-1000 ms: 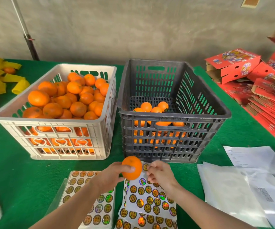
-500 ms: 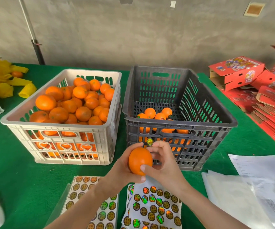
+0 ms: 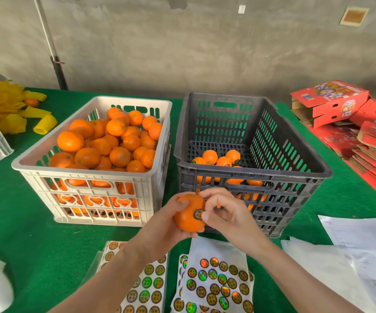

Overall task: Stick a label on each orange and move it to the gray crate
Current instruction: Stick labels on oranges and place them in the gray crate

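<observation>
Holographic round stickers cover two sticker sheets, a left sheet (image 3: 146, 288) and a right sheet (image 3: 216, 283), lying at the near edge of the green felt surface (image 3: 24, 227). White papers (image 3: 351, 256) lie to their right.

Just above the sheets, both forearms reach in from below and meet in front of the gray crate (image 3: 295, 193). The left hand (image 3: 160, 224) cups an orange (image 3: 188, 219) from the left and below, its grip wrapped round the fruit with the thumb on top. The right hand (image 3: 227, 218) pinches the orange's right side: the forefinger touches the top and the thumb tip presses on the edge of a round label (image 3: 197, 213) stuck to the peel, while the other fingers curl in. The orange is in the air, outside both crates and close to the gray crate's front wall.

Behind, the gray crate holds a few labelled oranges (image 3: 216, 158) gathered at its near side. Beside it on the left, a white crate (image 3: 87, 172) is heaped with oranges (image 3: 114, 143) up to its rim.

Farther off, yellow foam nets (image 3: 6, 109) lie at the left and red cartons (image 3: 329, 102) are stacked at the right.
</observation>
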Action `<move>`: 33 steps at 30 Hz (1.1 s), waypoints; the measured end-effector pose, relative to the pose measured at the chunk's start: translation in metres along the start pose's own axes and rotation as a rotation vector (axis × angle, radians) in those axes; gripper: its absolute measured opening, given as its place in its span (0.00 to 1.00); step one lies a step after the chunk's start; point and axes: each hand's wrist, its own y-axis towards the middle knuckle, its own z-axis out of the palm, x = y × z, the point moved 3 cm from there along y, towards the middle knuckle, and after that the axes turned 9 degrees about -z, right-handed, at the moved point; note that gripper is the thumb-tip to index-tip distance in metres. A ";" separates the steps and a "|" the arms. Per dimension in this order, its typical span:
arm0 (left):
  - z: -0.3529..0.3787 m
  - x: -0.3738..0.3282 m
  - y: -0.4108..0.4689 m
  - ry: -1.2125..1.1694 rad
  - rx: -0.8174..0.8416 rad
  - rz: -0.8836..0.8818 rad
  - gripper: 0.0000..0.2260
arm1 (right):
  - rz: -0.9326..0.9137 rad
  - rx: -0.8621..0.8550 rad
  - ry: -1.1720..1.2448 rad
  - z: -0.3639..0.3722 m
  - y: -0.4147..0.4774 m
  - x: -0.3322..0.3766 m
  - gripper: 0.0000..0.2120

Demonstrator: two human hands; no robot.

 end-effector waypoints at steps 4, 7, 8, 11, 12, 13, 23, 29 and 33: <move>0.000 -0.002 -0.001 0.022 0.002 0.025 0.27 | -0.017 0.044 -0.127 0.002 0.004 0.004 0.11; -0.001 -0.004 -0.003 0.023 -0.004 0.032 0.28 | -0.040 0.065 -0.225 0.003 0.006 0.007 0.11; -0.001 -0.004 -0.003 0.024 -0.002 0.034 0.28 | -0.047 0.064 -0.252 0.003 0.007 0.008 0.12; 0.003 -0.008 -0.006 0.059 -0.004 0.069 0.24 | -0.104 0.027 -0.320 0.003 0.009 0.016 0.11; 0.005 -0.011 -0.009 0.089 -0.005 0.095 0.21 | -0.119 0.009 -0.337 0.004 0.009 0.018 0.11; 0.008 -0.015 -0.012 0.125 -0.001 0.123 0.19 | -0.115 -0.008 -0.345 0.003 0.009 0.020 0.12; 0.050 -0.097 -0.012 0.539 -0.109 0.482 0.23 | -0.290 -0.105 -0.416 -0.014 0.051 0.070 0.35; 0.051 -0.151 0.067 0.994 -0.538 0.658 0.22 | 0.023 -0.181 -0.690 -0.105 0.164 0.025 0.34; 0.032 -0.145 0.101 1.531 -0.594 0.513 0.24 | 0.348 0.369 -1.162 -0.147 0.194 -0.064 0.34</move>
